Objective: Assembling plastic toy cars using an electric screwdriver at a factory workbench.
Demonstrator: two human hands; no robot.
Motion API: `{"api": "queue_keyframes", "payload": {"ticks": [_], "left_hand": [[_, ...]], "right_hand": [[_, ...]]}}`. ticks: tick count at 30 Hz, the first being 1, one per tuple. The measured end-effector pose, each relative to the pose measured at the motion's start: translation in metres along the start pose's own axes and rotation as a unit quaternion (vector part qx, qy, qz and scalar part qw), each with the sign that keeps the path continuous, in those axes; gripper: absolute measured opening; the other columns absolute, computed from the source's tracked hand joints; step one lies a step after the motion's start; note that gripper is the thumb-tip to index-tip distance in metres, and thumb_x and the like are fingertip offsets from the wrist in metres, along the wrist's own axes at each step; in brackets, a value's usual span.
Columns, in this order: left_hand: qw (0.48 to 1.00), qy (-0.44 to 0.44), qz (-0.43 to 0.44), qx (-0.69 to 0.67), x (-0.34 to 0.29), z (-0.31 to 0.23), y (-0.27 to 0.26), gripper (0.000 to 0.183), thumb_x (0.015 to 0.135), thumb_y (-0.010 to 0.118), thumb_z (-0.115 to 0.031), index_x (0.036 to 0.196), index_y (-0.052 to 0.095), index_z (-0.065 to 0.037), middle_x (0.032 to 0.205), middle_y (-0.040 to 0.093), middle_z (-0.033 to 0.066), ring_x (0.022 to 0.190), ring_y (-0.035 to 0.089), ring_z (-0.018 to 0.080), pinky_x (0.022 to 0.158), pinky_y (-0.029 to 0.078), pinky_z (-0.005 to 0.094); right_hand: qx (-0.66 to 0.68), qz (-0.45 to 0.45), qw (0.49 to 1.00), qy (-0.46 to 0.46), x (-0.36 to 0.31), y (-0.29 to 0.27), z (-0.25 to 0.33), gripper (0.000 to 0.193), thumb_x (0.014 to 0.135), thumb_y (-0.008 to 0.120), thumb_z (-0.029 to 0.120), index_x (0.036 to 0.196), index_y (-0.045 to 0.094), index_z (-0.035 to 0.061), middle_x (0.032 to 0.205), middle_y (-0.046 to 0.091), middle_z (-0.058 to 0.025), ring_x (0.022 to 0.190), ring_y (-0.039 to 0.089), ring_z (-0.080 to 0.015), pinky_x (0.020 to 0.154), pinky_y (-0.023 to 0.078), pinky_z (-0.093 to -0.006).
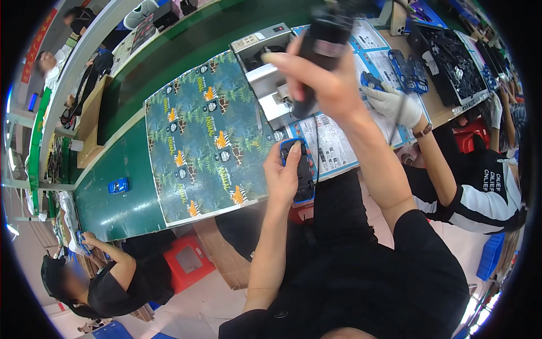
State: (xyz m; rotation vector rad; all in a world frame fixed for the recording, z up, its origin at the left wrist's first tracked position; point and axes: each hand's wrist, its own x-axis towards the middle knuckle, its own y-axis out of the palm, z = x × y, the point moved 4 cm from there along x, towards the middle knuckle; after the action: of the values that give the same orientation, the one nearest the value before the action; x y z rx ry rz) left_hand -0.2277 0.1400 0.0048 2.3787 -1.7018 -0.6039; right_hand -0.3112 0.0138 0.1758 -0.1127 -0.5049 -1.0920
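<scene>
My left hand (282, 178) is closed around a blue toy car (305, 176), its black underside turned up and the thumb lying on it. The car is at the near edge of the table. Higher up and to the right, my right hand (333, 85) grips a black electric screwdriver (326, 37), blurred, with its tip pointing down. A dark cord hangs below it. Behind the screwdriver stands a grey metal box (247, 48) with an open front and a small mechanism, partly hidden by my right hand.
A patterned animal-print sheet (197, 141) covers the table at left; another blue toy car (118, 185) lies beyond it on the green surface (135, 212). At right, a co-worker's gloved hand (392, 104) holds a blue part near blue car bodies (407, 70) and a black bin (451, 62).
</scene>
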Motion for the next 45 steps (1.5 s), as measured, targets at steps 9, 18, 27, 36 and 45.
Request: {"api": "queue_keyframes", "payload": {"ticks": [9, 18, 27, 36, 45], "left_hand": [[1.000, 0.015, 0.003, -0.002, -0.001, -0.005, 0.003, 0.019, 0.098, 0.062, -0.014, 0.111, 0.059, -0.001, 0.086, 0.067, 0.0066, 0.067, 0.064, 0.0115, 0.057, 0.054, 0.0270], [0.999, 0.041, 0.001, 0.016, -0.002, -0.007, 0.005, 0.019, 0.096, 0.063, -0.010, 0.112, 0.060, 0.001, 0.085, 0.066, 0.0051, 0.069, 0.063, 0.0100, 0.061, 0.052, 0.0251], [0.992, 0.106, -0.044, 0.058, -0.003, -0.019, 0.008, 0.023, 0.095, 0.068, -0.015, 0.108, 0.062, 0.003, 0.089, 0.065, 0.0036, 0.077, 0.059, 0.0076, 0.066, 0.050, 0.0240], [0.991, 0.116, -0.036, 0.048, -0.002, -0.014, 0.007, 0.025, 0.094, 0.070, -0.017, 0.105, 0.064, 0.004, 0.088, 0.065, 0.0024, 0.078, 0.057, 0.0066, 0.068, 0.048, 0.0234], [0.959, -0.053, -0.046, -0.275, 0.004, -0.008, -0.021, 0.030, 0.096, 0.063, -0.017, 0.121, 0.055, -0.003, 0.096, 0.068, 0.0113, 0.075, 0.068, 0.0200, 0.072, 0.060, 0.0372]], "right_hand": [[0.141, -0.005, 0.988, -0.065, -0.056, -0.004, 0.014, 0.015, 0.084, 0.074, 0.007, 0.083, 0.060, 0.0025, 0.060, 0.058, -0.0032, 0.047, 0.054, -0.0082, 0.046, 0.044, -0.0215], [0.009, 0.006, 0.999, -0.052, -0.067, 0.002, -0.010, 0.018, 0.083, 0.069, 0.002, 0.083, 0.051, 0.0021, 0.067, 0.056, -0.0081, 0.053, 0.053, -0.0128, 0.053, 0.047, -0.0273], [-0.016, 0.083, 0.994, -0.065, -0.070, 0.008, -0.009, 0.023, 0.079, 0.075, 0.004, 0.082, 0.051, 0.0040, 0.069, 0.058, -0.0068, 0.063, 0.054, -0.0119, 0.059, 0.044, -0.0254], [0.067, -0.016, 0.992, -0.102, -0.073, 0.010, -0.015, 0.025, 0.077, 0.084, 0.012, 0.076, 0.060, 0.0053, 0.063, 0.056, -0.0002, 0.055, 0.053, -0.0072, 0.053, 0.042, -0.0224], [0.155, 0.016, 0.973, -0.172, -0.045, -0.004, 0.029, 0.012, 0.084, 0.074, 0.007, 0.084, 0.063, 0.0014, 0.063, 0.061, -0.0045, 0.051, 0.058, -0.0095, 0.050, 0.046, -0.0212]]}}
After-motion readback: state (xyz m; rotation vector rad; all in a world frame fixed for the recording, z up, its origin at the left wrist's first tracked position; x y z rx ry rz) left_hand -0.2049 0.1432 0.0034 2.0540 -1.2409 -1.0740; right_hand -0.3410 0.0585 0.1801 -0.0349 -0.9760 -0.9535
